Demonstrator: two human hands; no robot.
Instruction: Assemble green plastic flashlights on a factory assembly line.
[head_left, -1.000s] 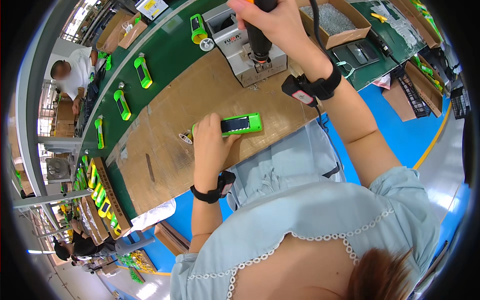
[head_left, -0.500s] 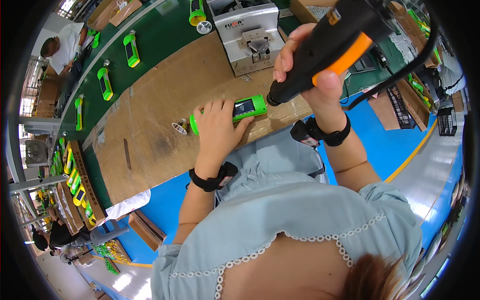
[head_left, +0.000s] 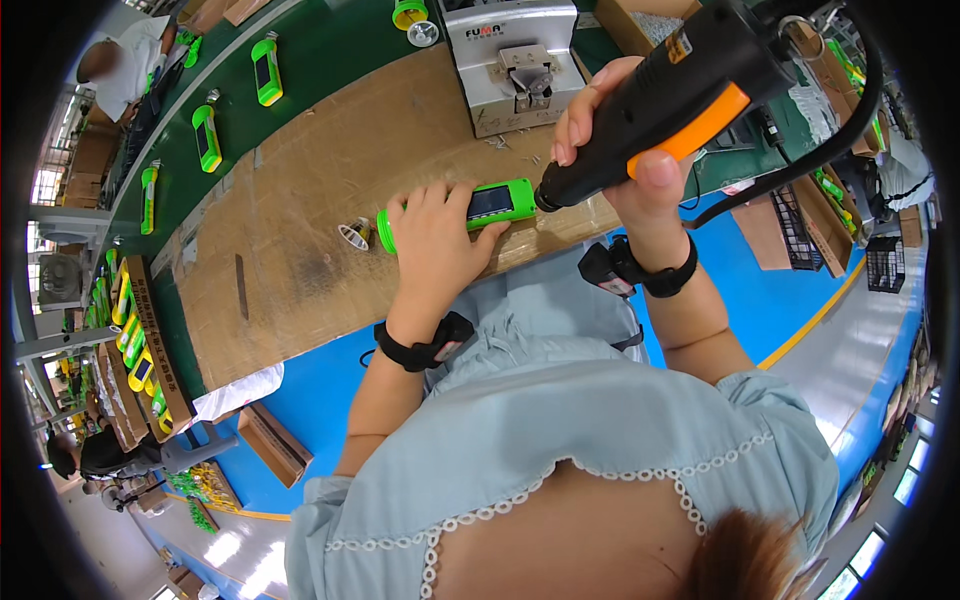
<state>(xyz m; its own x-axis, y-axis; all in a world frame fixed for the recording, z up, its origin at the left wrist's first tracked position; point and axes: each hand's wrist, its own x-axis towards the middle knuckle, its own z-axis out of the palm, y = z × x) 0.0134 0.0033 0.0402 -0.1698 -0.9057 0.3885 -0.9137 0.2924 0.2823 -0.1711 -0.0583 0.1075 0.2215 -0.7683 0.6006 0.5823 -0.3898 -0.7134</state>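
A green flashlight [head_left: 517,200] with a dark panel on its side lies on the brown cardboard sheet. My left hand [head_left: 432,240] is closed over its body from above, covering the middle. In my right hand [head_left: 645,195] is a black electric screwdriver [head_left: 660,110] with an orange lever, slanting down to the left. Its tip meets the flashlight's right end, or sits just beside it; the bit itself is hidden. Close to the flashlight's left end lies a loose silvery reflector [head_left: 354,235].
A grey metal fixture [head_left: 515,70] stands at the cardboard's far edge, with small screws near its base. Several flashlights, one of them [head_left: 267,72] upper left, lie on the green bench. A cardboard box of flashlights [head_left: 150,340] is at left. The screwdriver's black cable [head_left: 790,165] loops at right.
The whole view has shifted slightly, moving the fixture and bench in the picture. Both hands keep their holds, and the screwdriver tip stays at the flashlight's right end.
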